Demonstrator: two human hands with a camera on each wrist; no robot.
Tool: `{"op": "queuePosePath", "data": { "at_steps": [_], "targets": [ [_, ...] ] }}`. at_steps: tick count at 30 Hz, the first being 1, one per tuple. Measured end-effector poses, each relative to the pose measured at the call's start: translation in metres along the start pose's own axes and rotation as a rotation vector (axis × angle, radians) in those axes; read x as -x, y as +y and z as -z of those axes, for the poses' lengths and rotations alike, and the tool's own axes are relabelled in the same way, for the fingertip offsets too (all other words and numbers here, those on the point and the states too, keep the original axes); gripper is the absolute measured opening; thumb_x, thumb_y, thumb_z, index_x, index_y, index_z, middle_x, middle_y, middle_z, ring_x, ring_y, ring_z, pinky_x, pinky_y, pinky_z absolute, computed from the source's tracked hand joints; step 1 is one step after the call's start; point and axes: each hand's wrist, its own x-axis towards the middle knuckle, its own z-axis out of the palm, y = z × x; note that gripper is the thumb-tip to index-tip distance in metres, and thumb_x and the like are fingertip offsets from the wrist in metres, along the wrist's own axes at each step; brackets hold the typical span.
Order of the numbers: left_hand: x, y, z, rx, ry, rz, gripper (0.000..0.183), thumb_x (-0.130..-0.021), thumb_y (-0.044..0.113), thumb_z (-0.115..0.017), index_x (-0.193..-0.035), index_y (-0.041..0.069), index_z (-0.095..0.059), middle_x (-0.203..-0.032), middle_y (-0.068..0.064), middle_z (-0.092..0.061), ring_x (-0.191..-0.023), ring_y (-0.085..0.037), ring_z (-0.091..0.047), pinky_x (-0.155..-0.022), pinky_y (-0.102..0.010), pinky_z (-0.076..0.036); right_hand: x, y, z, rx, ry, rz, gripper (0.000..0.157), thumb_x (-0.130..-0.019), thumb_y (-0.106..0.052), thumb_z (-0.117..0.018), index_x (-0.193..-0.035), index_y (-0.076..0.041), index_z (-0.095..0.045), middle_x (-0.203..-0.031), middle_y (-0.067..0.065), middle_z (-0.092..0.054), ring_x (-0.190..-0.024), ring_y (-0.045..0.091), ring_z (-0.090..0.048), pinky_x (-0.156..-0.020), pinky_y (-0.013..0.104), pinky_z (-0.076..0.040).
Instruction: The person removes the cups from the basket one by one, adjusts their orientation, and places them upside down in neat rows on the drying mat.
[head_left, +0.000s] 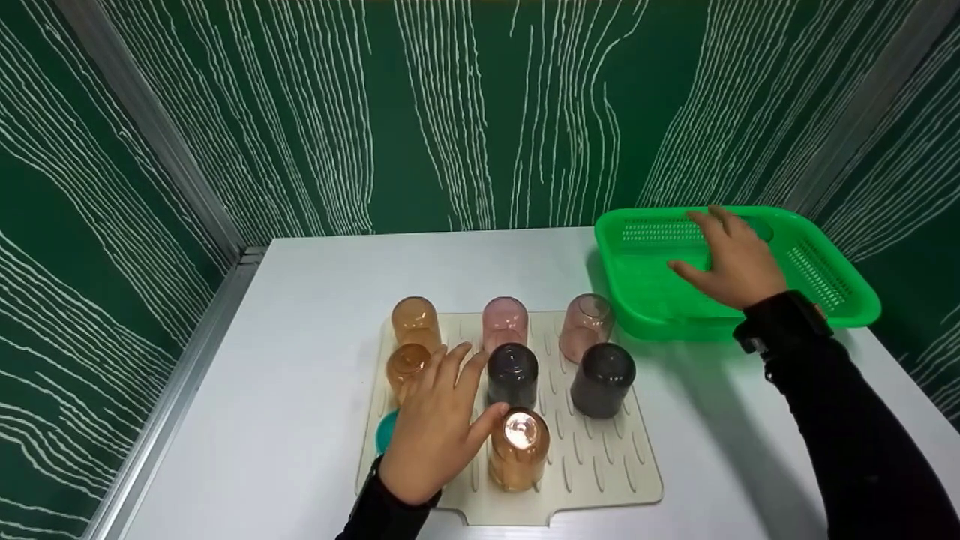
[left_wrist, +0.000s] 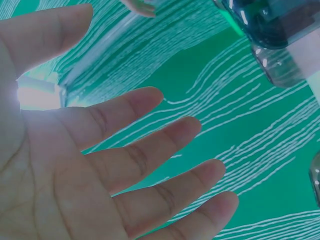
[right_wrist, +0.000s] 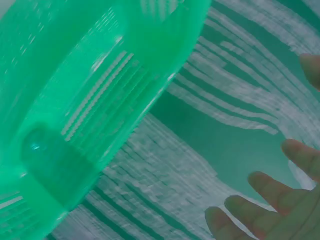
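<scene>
My left hand is over the cream drying mat, fingers spread and holding nothing. Its thumb overlaps the edge of an upside-down amber glass at the front. Beside its fingers are a second amber glass and a dark grey glass; part of a teal glass shows behind the hand. In the left wrist view, the palm and straight fingers are bare. My right hand is above the green basket, fingers apart and nothing held. A glass lies in the basket's corner.
Farther back on the mat stand another amber glass, a pink glass and a pale pinkish glass. A second dark glass is on the right. Green walls with white lines enclose the white table.
</scene>
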Motion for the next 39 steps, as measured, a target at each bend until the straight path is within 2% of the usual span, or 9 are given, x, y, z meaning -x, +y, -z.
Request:
{"op": "queuePosePath", "data": {
  "at_steps": [5,9,15,23,26,29,33,36,39],
  "targets": [
    [0.0,-0.001,0.001,-0.005,-0.01,0.008,0.06,-0.092,0.049,-0.061,-0.136,0.009,-0.052,-0.137,-0.016,-0.054,-0.127,-0.042,-0.051,-0.104,-0.054,-0.044,-0.013,0.024,0.004,-0.041,-0.056,-0.098,0.082,-0.094,-0.04,-0.062,-0.156,-0.01,-0.018,-0.159,0.029,-0.011,-0.144,0.051,-0.016,-0.111,0.067,-0.019],
    [0.0,-0.001,0.003,-0.006,-0.024,0.019,0.062,-0.092,0.05,-0.06,-0.137,0.01,-0.051,-0.138,-0.016,-0.054,-0.128,-0.042,-0.051,-0.104,-0.055,-0.044,-0.019,0.043,0.001,-0.044,-0.103,-0.167,0.089,-0.092,-0.039,-0.065,-0.158,-0.012,-0.011,-0.161,0.027,-0.001,-0.146,0.051,-0.007,-0.108,0.07,-0.018],
    [0.001,-0.001,0.002,-0.028,-0.025,0.012,0.061,-0.092,0.05,-0.059,-0.137,0.01,-0.052,-0.138,-0.016,-0.054,-0.128,-0.041,-0.051,-0.103,-0.054,-0.045,-0.017,0.069,-0.006,-0.052,-0.238,-0.264,0.1,-0.09,-0.044,-0.064,-0.157,-0.006,-0.001,-0.159,0.03,0.009,-0.143,0.056,0.005,-0.105,0.076,-0.012],
    [0.002,-0.001,0.0,-0.049,-0.026,0.007,0.061,-0.093,0.051,-0.059,-0.137,0.01,-0.052,-0.137,-0.015,-0.055,-0.129,-0.04,-0.05,-0.104,-0.054,-0.044,-0.02,0.096,-0.023,-0.061,-0.403,-0.34,0.121,-0.083,-0.065,-0.063,-0.154,0.002,0.007,-0.154,0.037,0.014,-0.135,0.064,0.016,-0.102,0.08,-0.005],
    [0.003,0.0,-0.002,-0.044,-0.015,0.001,0.059,-0.092,0.049,-0.06,-0.136,0.01,-0.053,-0.136,-0.015,-0.056,-0.128,-0.04,-0.051,-0.102,-0.054,-0.045,-0.02,0.105,-0.031,-0.025,-0.435,-0.32,0.119,-0.083,-0.056,-0.069,-0.153,0.007,0.003,-0.151,0.043,0.011,-0.134,0.066,0.014,-0.106,0.078,-0.001],
    [0.003,0.001,-0.002,-0.048,-0.009,-0.013,0.058,-0.093,0.049,-0.06,-0.135,0.01,-0.053,-0.134,-0.015,-0.057,-0.127,-0.04,-0.052,-0.103,-0.053,-0.045,-0.022,0.114,-0.038,0.004,-0.43,-0.288,0.116,-0.08,-0.045,-0.074,-0.15,0.014,-0.003,-0.148,0.049,0.007,-0.135,0.066,0.009,-0.111,0.073,0.003],
    [0.001,0.003,-0.002,-0.053,-0.02,-0.022,0.056,-0.093,0.049,-0.059,-0.134,0.011,-0.053,-0.134,-0.014,-0.057,-0.127,-0.039,-0.052,-0.105,-0.051,-0.044,-0.026,0.124,-0.041,0.012,-0.446,-0.274,0.121,-0.076,-0.046,-0.077,-0.148,0.017,-0.002,-0.146,0.052,0.002,-0.136,0.065,0.003,-0.112,0.071,0.004],
    [0.0,0.004,-0.002,-0.05,-0.029,-0.024,0.056,-0.094,0.048,-0.059,-0.134,0.011,-0.053,-0.134,-0.014,-0.057,-0.128,-0.038,-0.052,-0.105,-0.05,-0.044,-0.028,0.125,-0.038,0.033,-0.478,-0.281,0.122,-0.076,-0.047,-0.077,-0.146,0.02,-0.002,-0.144,0.052,-0.005,-0.135,0.065,-0.003,-0.112,0.071,0.002],
    [0.0,0.005,-0.001,-0.054,-0.026,-0.03,0.056,-0.093,0.048,-0.059,-0.134,0.01,-0.053,-0.133,-0.013,-0.057,-0.128,-0.037,-0.052,-0.104,-0.05,-0.045,-0.028,0.12,-0.032,0.107,-0.482,-0.272,0.111,-0.08,-0.039,-0.074,-0.143,0.024,-0.007,-0.139,0.053,-0.013,-0.131,0.065,-0.012,-0.114,0.069,-0.005]
  ]
}}
